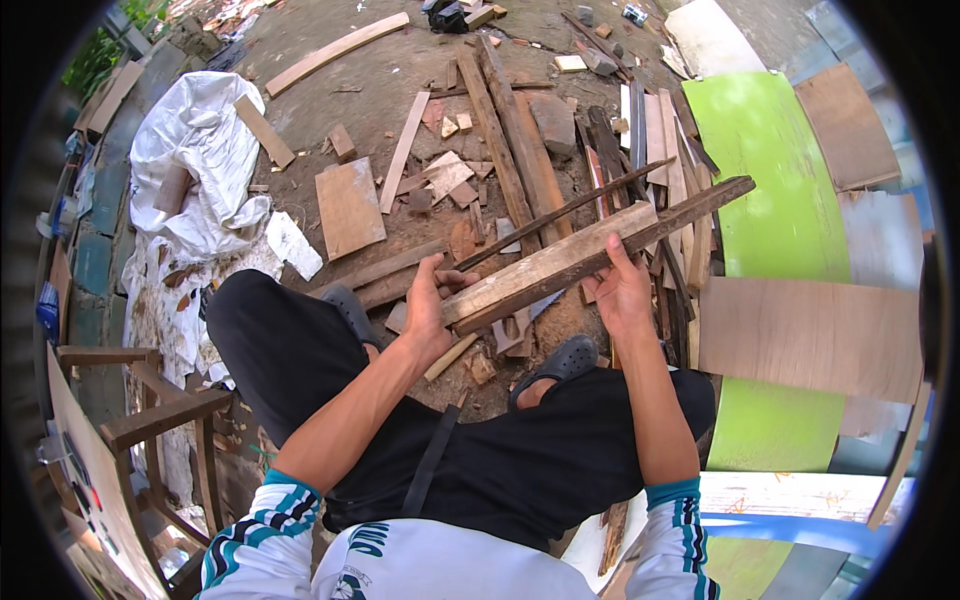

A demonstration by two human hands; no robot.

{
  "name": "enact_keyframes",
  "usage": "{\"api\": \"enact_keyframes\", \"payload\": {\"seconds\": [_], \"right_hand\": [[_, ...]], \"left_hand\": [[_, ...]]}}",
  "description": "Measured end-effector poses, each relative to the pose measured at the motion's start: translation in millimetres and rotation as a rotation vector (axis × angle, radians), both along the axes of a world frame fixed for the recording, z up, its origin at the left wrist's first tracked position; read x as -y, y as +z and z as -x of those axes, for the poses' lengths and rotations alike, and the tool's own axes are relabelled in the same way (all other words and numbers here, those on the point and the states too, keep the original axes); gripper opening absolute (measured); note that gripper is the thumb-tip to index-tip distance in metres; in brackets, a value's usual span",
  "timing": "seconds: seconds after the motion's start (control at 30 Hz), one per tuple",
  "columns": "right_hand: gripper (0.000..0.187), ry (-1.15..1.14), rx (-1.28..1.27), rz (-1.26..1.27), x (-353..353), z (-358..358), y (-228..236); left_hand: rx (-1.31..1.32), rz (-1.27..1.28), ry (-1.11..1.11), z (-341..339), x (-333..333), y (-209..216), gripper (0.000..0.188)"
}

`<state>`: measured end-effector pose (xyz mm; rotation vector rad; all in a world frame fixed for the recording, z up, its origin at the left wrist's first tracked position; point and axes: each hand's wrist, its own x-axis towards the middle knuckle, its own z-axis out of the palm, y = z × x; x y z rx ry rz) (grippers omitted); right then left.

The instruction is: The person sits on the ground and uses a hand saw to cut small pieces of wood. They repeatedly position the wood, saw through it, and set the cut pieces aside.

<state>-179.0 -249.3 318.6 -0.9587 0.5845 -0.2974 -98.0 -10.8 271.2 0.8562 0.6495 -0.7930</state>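
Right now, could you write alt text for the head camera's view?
A person's left hand and right hand hold a pale, squared wooden bar against a longer, dark wooden strip, above scattered brown scrap wood; a bright green flat panel lies at right.

Two hands are counted, the left hand (428, 305) and the right hand (622, 290), and two dark clogs (560, 366). Whether the held timber (545, 270) is one piece or two cannot be told. One white sack (195, 125) is seen; the scattered wood pieces (350, 208) are too many to be counted exactly.
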Motion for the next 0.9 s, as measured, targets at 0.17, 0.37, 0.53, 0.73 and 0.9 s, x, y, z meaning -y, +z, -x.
{"api": "enact_keyframes", "payload": {"seconds": [0.17, 0.37, 0.53, 0.73, 0.9], "right_hand": [[0.051, -0.002, 0.016, 0.005, -8.2, -0.4, -3.3], [0.049, -0.028, 0.021, 0.042, -12.1, -0.9, -1.9], [0.051, -0.002, 0.086, 0.043, -5.2, 3.5, -1.5], [0.043, 0.127, 0.311, 0.083, 1.9, 15.3, -1.4], [0.041, 0.271, 0.338, 0.237, -5.6, 27.0, 6.3]], "left_hand": [[0.001, -0.037, -0.006, 0.5, -0.9, 5.3, 0.042], [0.009, -0.088, -0.02, 3.0, 2.6, 1.5, 0.043], [0.156, -0.099, -0.186, 0.4, 1.0, 8.2, 0.045], [0.638, -0.358, -0.784, -16.3, -4.7, 8.0, 0.06], [0.902, -0.441, -1.196, -23.9, -8.6, 27.1, 0.074]]}}
